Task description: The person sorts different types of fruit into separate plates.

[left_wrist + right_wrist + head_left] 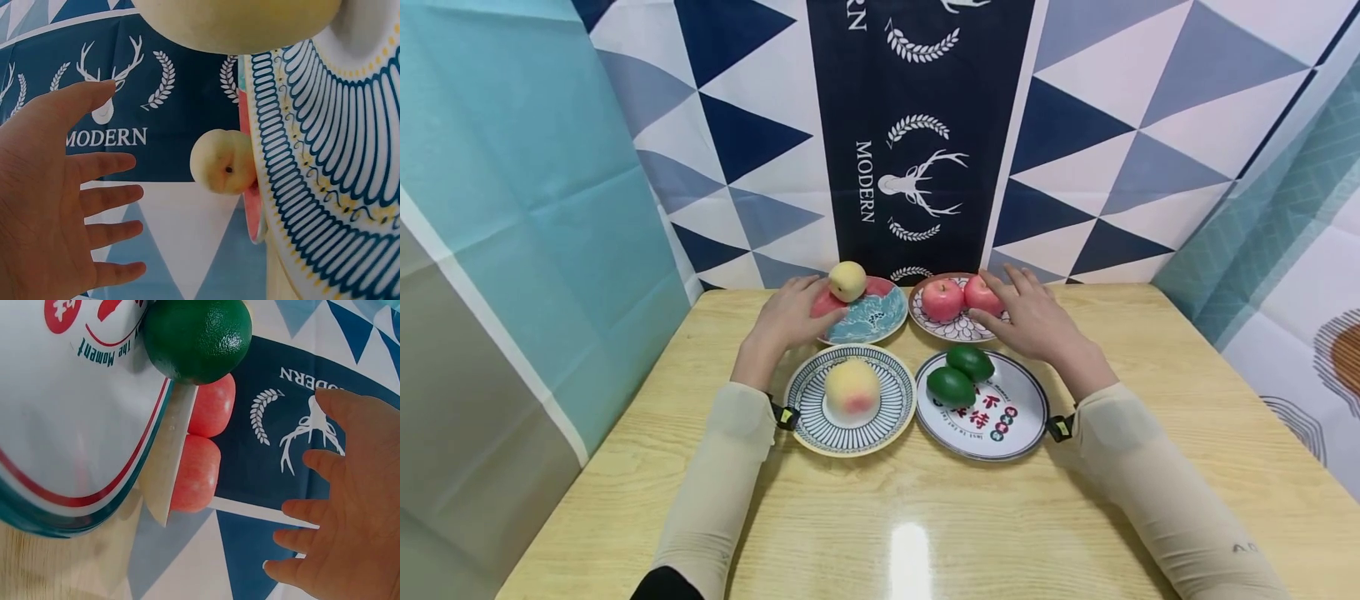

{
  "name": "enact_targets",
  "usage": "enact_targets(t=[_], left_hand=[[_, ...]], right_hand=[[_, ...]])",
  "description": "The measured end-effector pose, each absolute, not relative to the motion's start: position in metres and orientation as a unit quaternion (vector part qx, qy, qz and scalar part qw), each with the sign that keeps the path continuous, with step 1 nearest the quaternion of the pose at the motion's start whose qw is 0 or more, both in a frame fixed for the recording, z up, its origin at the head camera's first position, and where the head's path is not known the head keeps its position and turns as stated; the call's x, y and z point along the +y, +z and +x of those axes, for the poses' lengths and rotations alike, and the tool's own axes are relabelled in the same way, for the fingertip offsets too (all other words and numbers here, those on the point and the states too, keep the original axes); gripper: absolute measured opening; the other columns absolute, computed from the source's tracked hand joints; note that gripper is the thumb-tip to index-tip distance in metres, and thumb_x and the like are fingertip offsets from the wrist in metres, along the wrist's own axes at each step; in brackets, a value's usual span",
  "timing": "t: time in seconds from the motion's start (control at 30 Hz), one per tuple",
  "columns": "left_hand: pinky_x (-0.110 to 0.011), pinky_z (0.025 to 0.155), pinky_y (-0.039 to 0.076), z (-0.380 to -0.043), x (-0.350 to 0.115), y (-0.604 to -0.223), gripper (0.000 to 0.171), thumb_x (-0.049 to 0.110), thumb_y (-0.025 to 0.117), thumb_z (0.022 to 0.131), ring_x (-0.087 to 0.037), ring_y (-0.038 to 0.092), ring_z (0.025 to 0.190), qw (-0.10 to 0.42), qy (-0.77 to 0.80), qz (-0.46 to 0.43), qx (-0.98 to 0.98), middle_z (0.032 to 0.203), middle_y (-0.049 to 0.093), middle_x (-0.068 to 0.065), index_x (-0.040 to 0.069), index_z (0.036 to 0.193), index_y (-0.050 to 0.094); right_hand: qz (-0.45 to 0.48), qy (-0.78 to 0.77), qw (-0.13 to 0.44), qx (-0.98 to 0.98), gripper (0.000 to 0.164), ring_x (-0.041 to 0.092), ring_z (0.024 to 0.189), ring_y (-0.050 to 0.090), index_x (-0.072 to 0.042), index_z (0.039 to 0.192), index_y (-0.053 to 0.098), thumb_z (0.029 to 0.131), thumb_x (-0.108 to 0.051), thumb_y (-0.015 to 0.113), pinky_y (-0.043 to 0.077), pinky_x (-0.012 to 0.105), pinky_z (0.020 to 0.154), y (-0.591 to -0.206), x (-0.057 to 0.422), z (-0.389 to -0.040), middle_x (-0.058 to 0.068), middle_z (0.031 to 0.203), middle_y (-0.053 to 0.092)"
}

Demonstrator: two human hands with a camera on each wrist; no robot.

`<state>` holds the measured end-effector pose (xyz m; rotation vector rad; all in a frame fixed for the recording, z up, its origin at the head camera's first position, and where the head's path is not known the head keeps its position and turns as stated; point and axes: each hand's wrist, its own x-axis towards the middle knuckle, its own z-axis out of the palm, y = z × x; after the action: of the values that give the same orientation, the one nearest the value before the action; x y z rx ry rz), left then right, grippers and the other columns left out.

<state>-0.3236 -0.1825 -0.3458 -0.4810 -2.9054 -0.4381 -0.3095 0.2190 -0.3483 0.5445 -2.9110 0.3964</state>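
Observation:
My left hand [788, 315] hovers with extended fingers at the left of a red-and-blue plate [880, 317], near a pale yellow fruit [847, 282] at its back. In the left wrist view, that hand [50, 187] is apart from the fruit [222, 161]. Two red apples [942, 301] sit on a flower-patterned plate [961, 332]; my right hand [1037, 323] spreads beside the right one, partly covering it from the head view. The right wrist view shows this hand [356, 500] holding nothing, with a gap to the apples [197, 475].
Nearer on the wooden table [842, 508], a yellow-pink peach [852, 387] lies on a blue-striped plate [811, 421]. Two dark green oval fruits [951, 387] lie on a white plate with red lettering [1018, 392]. A patterned cloth [760, 167] hangs behind the table.

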Motion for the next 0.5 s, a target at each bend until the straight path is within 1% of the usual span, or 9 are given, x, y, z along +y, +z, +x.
enact_targets(t=[0.13, 0.23, 0.4, 0.5], left_hand=[[-0.062, 0.12, 0.035, -0.325, -0.183, -0.343, 0.082, 0.066, 0.058, 0.1, -0.036, 0.035, 0.152, 0.08, -0.143, -0.162, -0.973, 0.165, 0.043, -0.013, 0.013, 0.162, 0.045], [-0.063, 0.119, 0.035, -0.326, -0.185, -0.342, 0.084, 0.067, 0.058, 0.099, -0.036, 0.035, 0.153, 0.075, -0.145, -0.16, -0.974, 0.166, 0.042, -0.012, 0.014, 0.162, 0.045], [-0.065, 0.119, 0.036, -0.33, -0.188, -0.341, 0.084, 0.067, 0.061, 0.097, -0.037, 0.034, 0.153, 0.061, -0.149, -0.161, -0.974, 0.166, 0.041, -0.013, 0.016, 0.162, 0.044], [-0.064, 0.119, 0.035, -0.335, -0.189, -0.34, 0.086, 0.066, 0.063, 0.096, -0.038, 0.034, 0.153, 0.05, -0.142, -0.17, -0.974, 0.166, 0.041, -0.014, 0.015, 0.163, 0.043]], right_hand=[[0.179, 0.134, 0.077, -0.972, 0.084, 0.052, 0.159, 0.006, -0.018, 0.17, 0.025, 0.105, -0.063, 0.052, 0.008, 0.074, 0.122, -0.347, 0.218, -0.31, 0.028, 0.173, 0.012], [0.178, 0.134, 0.076, -0.972, 0.083, 0.052, 0.159, 0.006, -0.018, 0.17, 0.024, 0.105, -0.061, 0.053, 0.008, 0.075, 0.122, -0.346, 0.218, -0.311, 0.028, 0.173, 0.011], [0.178, 0.136, 0.077, -0.972, 0.084, 0.053, 0.158, 0.006, -0.018, 0.17, 0.025, 0.105, -0.062, 0.053, 0.008, 0.075, 0.122, -0.348, 0.219, -0.312, 0.028, 0.173, 0.012], [0.179, 0.138, 0.072, -0.972, 0.084, 0.053, 0.158, 0.007, -0.017, 0.169, 0.026, 0.104, -0.063, 0.053, 0.007, 0.075, 0.122, -0.35, 0.219, -0.312, 0.029, 0.173, 0.012]])
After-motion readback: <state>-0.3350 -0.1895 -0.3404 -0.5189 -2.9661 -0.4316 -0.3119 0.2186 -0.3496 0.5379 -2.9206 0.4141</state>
